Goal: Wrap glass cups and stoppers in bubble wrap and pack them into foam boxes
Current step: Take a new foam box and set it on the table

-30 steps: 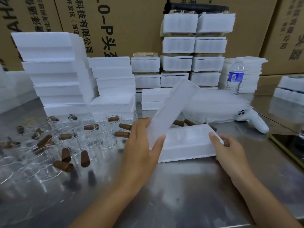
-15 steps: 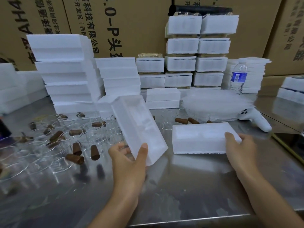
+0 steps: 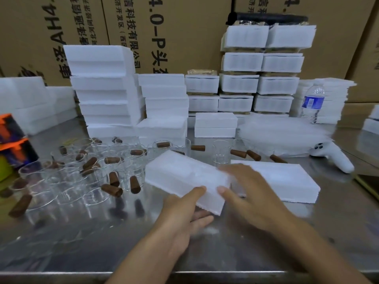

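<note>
My left hand (image 3: 182, 214) grips the near end of a white foam box half (image 3: 182, 175), thumb on top and fingers underneath, holding it low over the steel table (image 3: 205, 253). My right hand (image 3: 248, 193) rests on the same piece's right end, thumb at its near edge. The other foam half (image 3: 287, 181) lies flat just to the right. Several clear glass cups (image 3: 67, 181) and brown stoppers (image 3: 111, 190) are scattered at the left. A pile of bubble wrap (image 3: 283, 132) lies behind the flat half.
Stacks of white foam boxes (image 3: 104, 89) line the back, with packed ones (image 3: 262, 64) at centre right before cardboard cartons. A water bottle (image 3: 312, 103) and a white controller (image 3: 332, 156) stand at the right. Orange and black objects (image 3: 10, 138) sit at the far left.
My left hand has lowered the foam half from upright to nearly flat near the table. My right hand left the flat half and came across onto the held piece.
</note>
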The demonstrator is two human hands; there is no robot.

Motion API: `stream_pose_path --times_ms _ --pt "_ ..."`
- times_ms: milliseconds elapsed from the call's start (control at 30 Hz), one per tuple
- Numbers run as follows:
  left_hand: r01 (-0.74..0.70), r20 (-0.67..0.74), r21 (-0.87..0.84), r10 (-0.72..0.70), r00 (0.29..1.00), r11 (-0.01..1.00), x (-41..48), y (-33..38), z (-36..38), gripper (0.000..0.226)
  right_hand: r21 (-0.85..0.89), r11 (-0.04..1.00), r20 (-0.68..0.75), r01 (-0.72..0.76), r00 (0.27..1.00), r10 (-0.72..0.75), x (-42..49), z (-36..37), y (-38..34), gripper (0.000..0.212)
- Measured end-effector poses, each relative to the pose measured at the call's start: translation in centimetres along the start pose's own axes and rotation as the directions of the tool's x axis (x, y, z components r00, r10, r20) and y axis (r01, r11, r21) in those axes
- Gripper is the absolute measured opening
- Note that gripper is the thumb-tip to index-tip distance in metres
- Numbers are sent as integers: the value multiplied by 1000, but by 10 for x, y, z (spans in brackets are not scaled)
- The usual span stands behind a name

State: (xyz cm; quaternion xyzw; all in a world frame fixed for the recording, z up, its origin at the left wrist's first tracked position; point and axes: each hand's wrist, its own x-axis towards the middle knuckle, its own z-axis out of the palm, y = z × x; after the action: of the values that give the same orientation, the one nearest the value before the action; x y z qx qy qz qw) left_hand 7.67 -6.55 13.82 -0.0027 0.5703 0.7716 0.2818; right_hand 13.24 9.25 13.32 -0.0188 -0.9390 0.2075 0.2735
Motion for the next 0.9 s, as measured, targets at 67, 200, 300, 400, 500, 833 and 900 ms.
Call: stream_pose_path --times_ms 67,200,300,400,500,833,900 --pt "51 61 -103 -45 997 993 -3 0 2 34 25 996 111 87 990 -89 3 8 -6 58" --pt "144 118 -134 -128 985 981 -6 2 4 37 123 990 123 70 989 -85 5 12 1 52" --pt "256 155 -78 -242 958 964 -7 6 -1 39 54 997 123 55 991 -61 6 9 11 35" --pt "239 169 -25 -231 958 971 -11 3 -11 28 15 998 130 65 989 -66 8 6 17 26" --pt "-31 65 106 25 998 994 -11 -3 -15 2 8 998 202 56 978 -57 11 5 18 19" --pt "-598 585 776 586 561 -202 37 -2 -37 35 -249 896 -285 -367 912 294 77 2 35 21" --pt "-595 579 779 590 563 -197 41 -1 -38 34 -320 833 -293 -452 883 367 87 1 45 24"
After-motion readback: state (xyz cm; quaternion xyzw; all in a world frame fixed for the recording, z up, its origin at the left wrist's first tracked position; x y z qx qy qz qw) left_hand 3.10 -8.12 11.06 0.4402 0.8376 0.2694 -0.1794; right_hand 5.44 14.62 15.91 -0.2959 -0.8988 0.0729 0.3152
